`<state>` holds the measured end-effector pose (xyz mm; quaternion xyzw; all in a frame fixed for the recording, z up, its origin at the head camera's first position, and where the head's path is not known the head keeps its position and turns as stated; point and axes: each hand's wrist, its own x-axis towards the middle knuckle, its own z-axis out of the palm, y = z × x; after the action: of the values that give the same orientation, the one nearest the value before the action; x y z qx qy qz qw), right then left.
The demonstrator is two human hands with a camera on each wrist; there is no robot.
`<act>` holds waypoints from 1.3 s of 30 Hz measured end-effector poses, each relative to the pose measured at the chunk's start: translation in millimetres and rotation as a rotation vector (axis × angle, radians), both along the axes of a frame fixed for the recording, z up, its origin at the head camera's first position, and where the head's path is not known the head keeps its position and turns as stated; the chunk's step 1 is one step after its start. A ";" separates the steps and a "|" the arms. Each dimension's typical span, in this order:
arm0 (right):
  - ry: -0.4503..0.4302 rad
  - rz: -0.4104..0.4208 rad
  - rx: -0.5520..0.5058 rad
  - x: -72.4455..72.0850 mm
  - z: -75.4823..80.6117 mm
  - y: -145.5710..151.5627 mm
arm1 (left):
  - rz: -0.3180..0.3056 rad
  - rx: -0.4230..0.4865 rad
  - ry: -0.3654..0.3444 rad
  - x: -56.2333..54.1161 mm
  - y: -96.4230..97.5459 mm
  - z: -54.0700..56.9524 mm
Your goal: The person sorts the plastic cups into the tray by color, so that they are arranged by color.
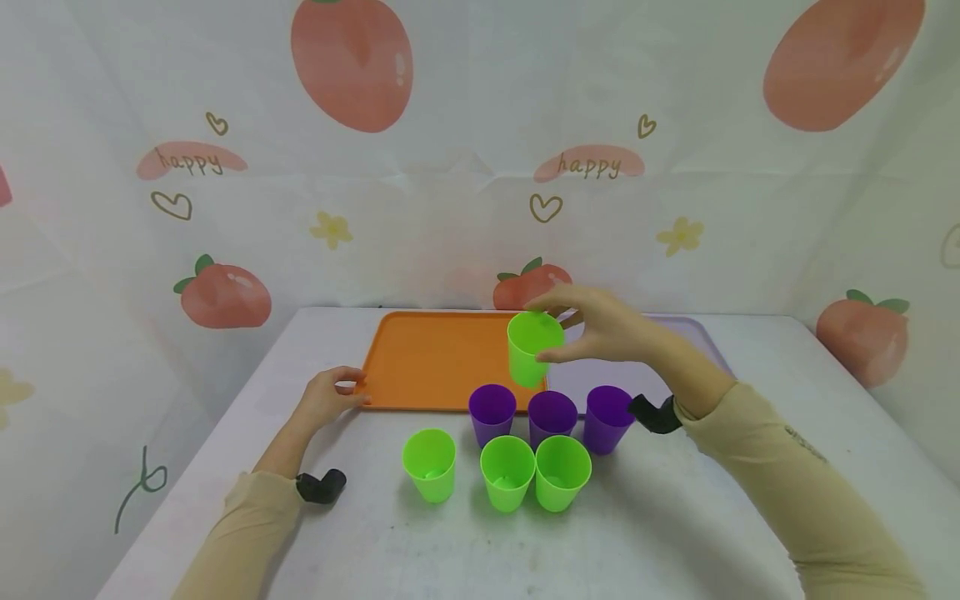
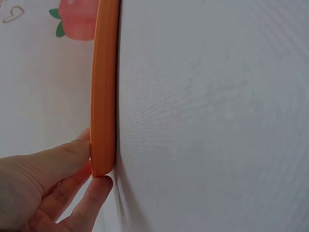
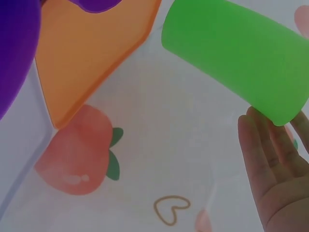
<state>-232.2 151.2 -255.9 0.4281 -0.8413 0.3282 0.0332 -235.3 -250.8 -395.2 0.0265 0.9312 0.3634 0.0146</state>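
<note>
My right hand (image 1: 600, 327) grips a light green cup (image 1: 531, 354) near its rim between thumb and fingers. The cup is upright and raised over the seam between the orange tray (image 1: 427, 358) and the lavender tray (image 1: 622, 375); the right wrist view also catches this green cup (image 3: 236, 58) above the fingers. At the orange tray's near left corner, my left hand (image 1: 330, 396) pinches the edge, thumb and fingertips against the rim (image 2: 104, 96). Nearest below the held cup stand three purple cups (image 1: 492, 417), with three green cups (image 1: 507, 475) in front of them.
All the standing cups have their mouths up on the white table (image 1: 450, 558), in front of the trays. One green cup (image 1: 430, 467) stands apart on the left. A patterned cloth (image 1: 450, 208) hangs behind the table.
</note>
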 end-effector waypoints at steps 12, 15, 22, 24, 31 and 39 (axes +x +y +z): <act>-0.024 0.011 0.014 -14.9 -1.8 -30.3 | 0.002 0.008 -0.005 -2.3 -1.3 -2.4; -0.018 0.026 0.012 -19.9 -3.3 -39.5 | 0.003 0.003 -0.004 -2.3 -1.3 -2.5; -0.049 0.049 -0.018 -30.6 -7.2 -60.0 | 0.000 0.000 0.007 -1.6 -0.8 -1.9; -0.059 0.052 -0.019 -32.9 -7.9 -65.5 | -0.002 0.000 0.010 -1.4 -0.6 -1.7; -0.089 0.057 0.003 -41.9 -12.2 -85.8 | -0.007 -0.002 0.017 -0.6 -0.2 -1.0; -0.101 0.060 -0.001 -47.9 -17.1 -108.3 | -0.003 -0.003 0.018 -0.6 0.1 -1.3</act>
<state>-280.1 42.9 -273.0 0.4359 -0.8287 0.3505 -0.0191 -235.9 -250.7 -396.4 0.0314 0.9317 0.3618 0.0068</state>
